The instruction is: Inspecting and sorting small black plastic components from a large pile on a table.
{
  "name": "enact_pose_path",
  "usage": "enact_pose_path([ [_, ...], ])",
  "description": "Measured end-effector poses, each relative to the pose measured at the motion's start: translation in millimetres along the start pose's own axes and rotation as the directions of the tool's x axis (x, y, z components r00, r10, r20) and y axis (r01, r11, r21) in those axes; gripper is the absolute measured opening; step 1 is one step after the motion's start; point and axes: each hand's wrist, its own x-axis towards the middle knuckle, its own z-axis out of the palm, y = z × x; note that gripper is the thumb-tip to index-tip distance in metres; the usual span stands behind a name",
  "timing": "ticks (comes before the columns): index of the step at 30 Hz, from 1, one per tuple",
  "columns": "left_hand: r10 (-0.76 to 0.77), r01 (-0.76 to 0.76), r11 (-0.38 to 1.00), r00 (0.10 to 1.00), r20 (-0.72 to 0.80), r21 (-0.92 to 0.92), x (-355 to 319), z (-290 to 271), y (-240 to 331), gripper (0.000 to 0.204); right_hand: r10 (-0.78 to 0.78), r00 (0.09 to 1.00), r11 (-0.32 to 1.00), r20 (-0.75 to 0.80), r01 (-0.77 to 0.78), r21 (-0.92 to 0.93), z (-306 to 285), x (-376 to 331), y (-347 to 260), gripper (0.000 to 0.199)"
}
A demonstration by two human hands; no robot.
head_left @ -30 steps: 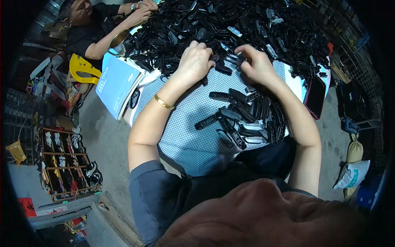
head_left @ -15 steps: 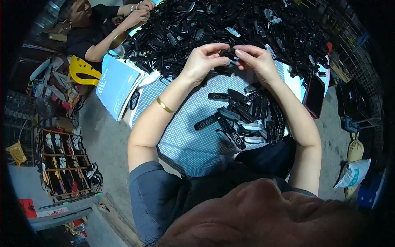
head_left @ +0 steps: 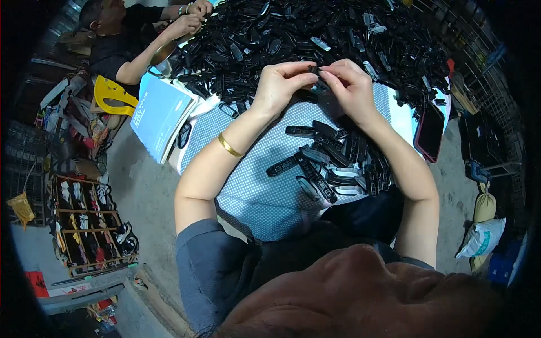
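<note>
In the frame's upper centre, the left hand (head_left: 277, 88) and right hand (head_left: 354, 90) are together pinching a small black piece (head_left: 314, 70), seemingly plastic, its outline mostly hidden.

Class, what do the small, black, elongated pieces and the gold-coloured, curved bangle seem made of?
Small, black, elongated pieces: probably moulded plastic, semi-glossy, judging by pale glints. Gold-coloured, curved bangle: apparently polished metal, shining brightly; solid or plated is unclear.

One small black piece (head_left: 314, 70), mostly hidden; its full outline and tilt we cannot make out. We find it pinched between the fingertips of left hand (head_left: 275, 88) and right hand (head_left: 352, 89).
</note>
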Motion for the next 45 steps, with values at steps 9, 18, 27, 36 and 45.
enact_pose_path([
  [9,-0.052,0.061,0.951,0.998,0.04,-0.302,1,1,0,0.027,0.342,0.829,0.904,0.442,-0.418,0.085,-1,-1,2,0.028],
  [18,0.093,-0.086,0.983,0.995,0.033,-0.16,-3,3,2,0.023,0.106,0.961,0.993,0.256,-0.091,-0.07,0,-4,-14,0.022],
  [27,0.146,-0.144,0.989,0.986,0.081,-0.025,-5,-1,8,0.024,0.014,0.985,0.995,0.17,0.002,-0.096,5,-6,-9,0.028],
  [36,0.223,-0.333,0.842,0.931,0.289,0.423,-11,-6,29,0.025,-0.003,0.855,0.932,0.519,0.191,-0.309,7,-3,8,0.028],
  [45,0.367,-0.501,0.452,0.858,0.358,0.738,-8,-2,11,0.032,0.385,0.813,0.919,0.438,-0.38,-0.103,-6,2,24,0.027],
])
